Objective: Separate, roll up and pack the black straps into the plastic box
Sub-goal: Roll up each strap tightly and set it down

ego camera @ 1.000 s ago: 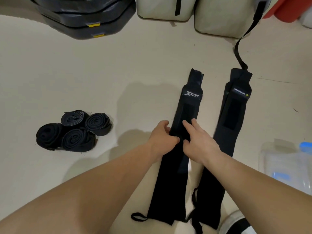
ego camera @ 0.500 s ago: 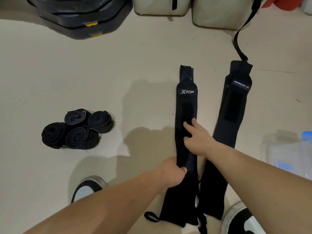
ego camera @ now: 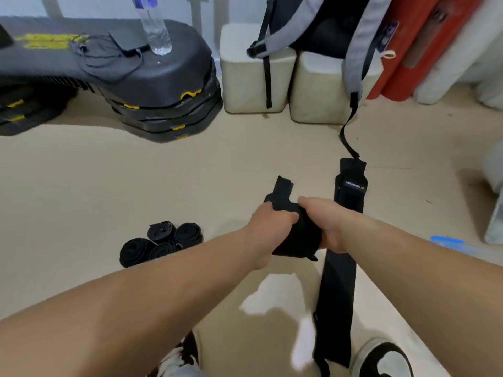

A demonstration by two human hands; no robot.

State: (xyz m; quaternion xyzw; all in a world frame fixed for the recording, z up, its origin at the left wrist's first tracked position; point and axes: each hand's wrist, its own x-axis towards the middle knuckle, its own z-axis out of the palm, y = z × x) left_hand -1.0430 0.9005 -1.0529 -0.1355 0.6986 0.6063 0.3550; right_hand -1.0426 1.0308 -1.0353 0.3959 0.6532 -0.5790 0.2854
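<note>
We see the left hand (ego camera: 265, 227) clenched on the near-left side of a partly rolled strap (ego camera: 298, 240), its fingers (ego camera: 288, 214) curled over the top of the thick black wad. The right hand (ego camera: 324, 221) grasps the same wad from the right; its fingers wrap over and under the cloth, so we cannot see their tips. The wad is held between the two hands above the floor (ego camera: 81, 186), and a short flat tail of it pokes out beyond the knuckles, pointing away from us. The cloth looks matte, woven and soft, bunched into a squat lump. Just to the right a flat strap (ego camera: 339, 268) lies stretched on the floor, a long narrow band with a small printed label near its far end; its near end runs between two black-and-white shoes (ego camera: 381, 357). Well to the left sit four rolled straps (ego camera: 162, 246), tight spirals touching one another in a small heap. The floor is smooth and beige. Farther back stand stacked black platforms (ego camera: 163, 91) with yellow marks and a ribbed edge, a clear bottle (ego camera: 156, 31) upright on top, two pale blocks (ego camera: 255, 74) and a backpack (ego camera: 356, 50) with grey straps.
</note>
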